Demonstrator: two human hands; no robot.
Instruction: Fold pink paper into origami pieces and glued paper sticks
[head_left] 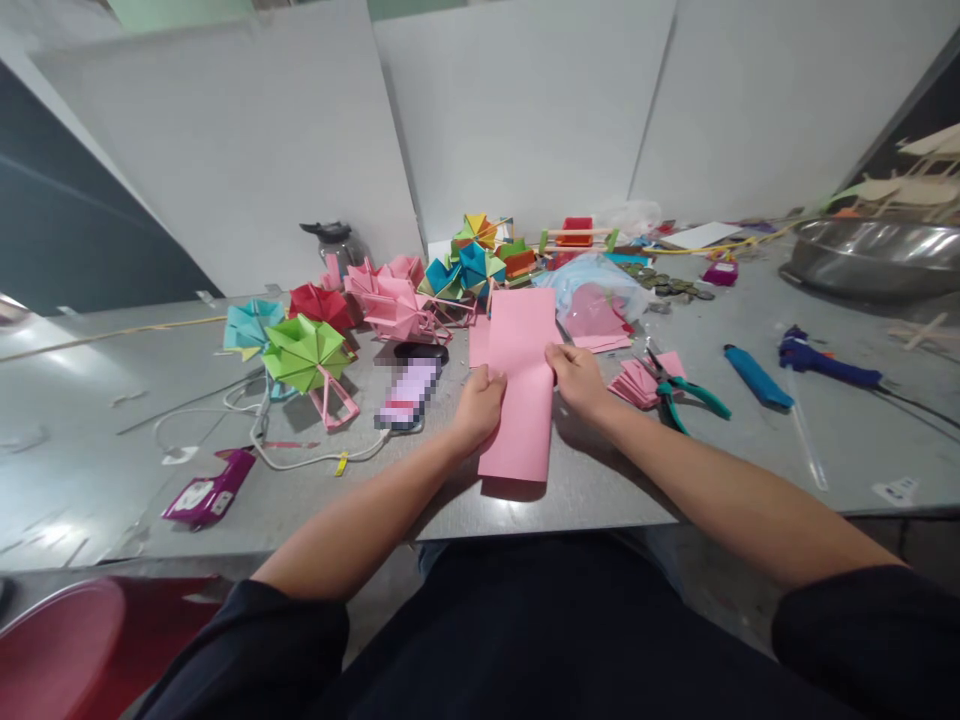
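A long strip of pink paper (523, 400) is held slightly above the metal table, its length running away from me. My left hand (481, 402) grips its left edge, thumb on top. On the opposite edge, a little farther up, my right hand (576, 376) pinches the paper the same way. The fingers beneath the sheet are hidden. Beside my right hand lie small pink paper pieces (636, 384) with teal-handled pliers (679, 392) resting over them. Another pink sheet (478, 342) shows partly behind the strip.
Folded paper shapes, including a green one (306, 352), crowd the left and back. A phone (409, 392) with a cable lies left. To the right are a blue-handled tool (757, 377), a glue gun (825, 362) and a steel bowl (877, 262). A purple tape dispenser (211, 490) sits front left.
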